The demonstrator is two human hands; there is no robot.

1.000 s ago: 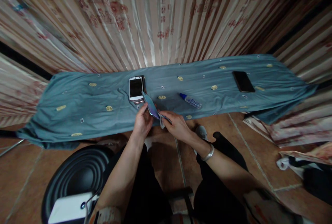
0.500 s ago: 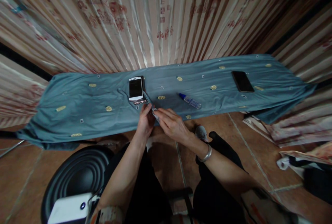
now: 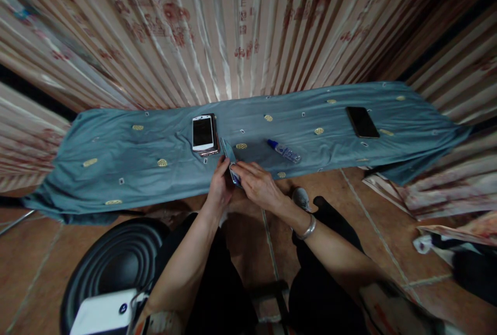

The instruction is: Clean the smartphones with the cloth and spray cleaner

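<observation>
A slim, bluish phone (image 3: 227, 149) is held tilted on its edge over the front of the cloth-covered table. My left hand (image 3: 220, 184) is closed round its lower left side, thumb up. From the right, my right hand (image 3: 258, 185) has its fingers bent onto the phone's lower part; its fingertips are partly hidden. Just left of and beyond the hands, a white phone (image 3: 203, 133) with a dark screen lies on top of a dark phone (image 3: 216, 138), mostly covered. To the right lies a clear bottle (image 3: 288, 153) with a blue cap.
A blue-green patterned cloth (image 3: 186, 179) covers the long, narrow table. A black phone (image 3: 362, 122) lies toward its right end. Pleated curtains (image 3: 221, 29) hang behind. At lower left, a white power bank (image 3: 103, 310) with a cable rests on a round black ridged stool (image 3: 116, 252).
The held phone has turned, so more of its bluish face and dark blue lower edge show. Its top has moved slightly right, away from the white phone. Both hands have shifted only slightly.
</observation>
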